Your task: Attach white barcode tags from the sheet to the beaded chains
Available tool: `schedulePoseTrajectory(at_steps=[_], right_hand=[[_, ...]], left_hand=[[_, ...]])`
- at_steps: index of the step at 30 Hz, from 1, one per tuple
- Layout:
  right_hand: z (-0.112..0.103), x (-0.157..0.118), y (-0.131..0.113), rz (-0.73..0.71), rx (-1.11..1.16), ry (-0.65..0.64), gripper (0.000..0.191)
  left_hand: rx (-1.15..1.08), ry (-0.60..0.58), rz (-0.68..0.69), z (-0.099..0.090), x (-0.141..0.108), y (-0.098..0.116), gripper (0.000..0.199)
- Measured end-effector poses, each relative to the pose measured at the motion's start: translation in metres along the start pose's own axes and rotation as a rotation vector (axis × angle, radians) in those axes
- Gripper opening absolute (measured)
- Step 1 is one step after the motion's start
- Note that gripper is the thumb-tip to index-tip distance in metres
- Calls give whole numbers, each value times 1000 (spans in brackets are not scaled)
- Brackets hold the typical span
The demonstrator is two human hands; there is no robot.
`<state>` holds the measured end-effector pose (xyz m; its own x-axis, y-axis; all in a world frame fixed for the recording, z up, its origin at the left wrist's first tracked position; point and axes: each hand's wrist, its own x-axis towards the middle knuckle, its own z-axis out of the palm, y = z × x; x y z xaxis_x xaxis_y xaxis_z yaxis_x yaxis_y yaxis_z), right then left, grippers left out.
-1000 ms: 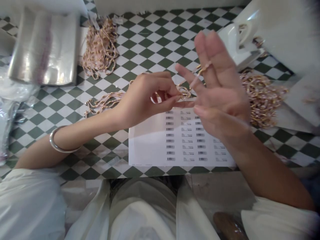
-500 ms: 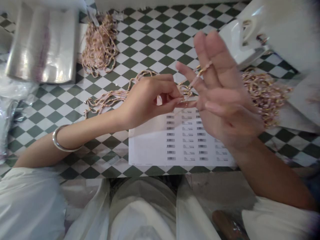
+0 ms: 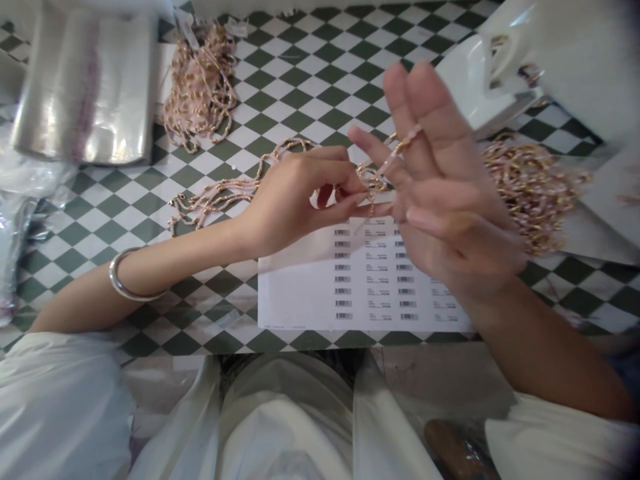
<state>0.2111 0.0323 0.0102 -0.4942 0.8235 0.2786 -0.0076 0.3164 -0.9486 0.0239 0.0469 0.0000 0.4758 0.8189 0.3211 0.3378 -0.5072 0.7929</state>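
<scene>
Currently both hands are raised over the near half of a green-and-white checked table [image 3: 300, 100], just above a sheet of barcode labels [image 3: 350, 287] lying at the near edge.

Left hand [image 3: 295, 200]: thumb and fingertips pressed together, pinching a pink-and-gold beaded chain [image 3: 373, 183] above the sheet's far edge. Bare metal bangle [image 3: 135, 277] on that wrist.

Right hand [image 3: 450, 193]: upright, fingers spread, palm turned toward the left hand. The chain rises from the pinch and crosses the index and middle fingers, touching them; the exact wrap is too blurred to tell.

A loose beaded strand [image 3: 220, 192] lies on the table left of the pinch and runs behind the left hand. Whether it is the same chain cannot be told.

Surroundings: one heap of beaded chains [image 3: 200, 87] near the far edge, left of centre; a second heap [image 3: 530, 193] toward the right edge, just beyond the right hand. Stacked clear plastic bags [image 3: 85, 87] at the far left corner; crumpled clear plastic [image 3: 15, 200] along the left edge. A glossy white object [image 3: 480, 80] sits at the far right corner, just behind the right fingertips. White cloth [image 3: 285, 427] lies below the near edge.
</scene>
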Motion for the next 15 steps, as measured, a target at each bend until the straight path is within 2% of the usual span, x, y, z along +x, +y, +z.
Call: schedulePoseTrajectory(at_steps=[7, 15], right_hand=[[-2, 0, 0, -21, -13, -48, 65], [-2, 1, -1, 1, -33, -63, 65]], left_hand=[[27, -8, 10, 1, -1, -2, 16], [-10, 9, -106, 2, 1, 2, 14]])
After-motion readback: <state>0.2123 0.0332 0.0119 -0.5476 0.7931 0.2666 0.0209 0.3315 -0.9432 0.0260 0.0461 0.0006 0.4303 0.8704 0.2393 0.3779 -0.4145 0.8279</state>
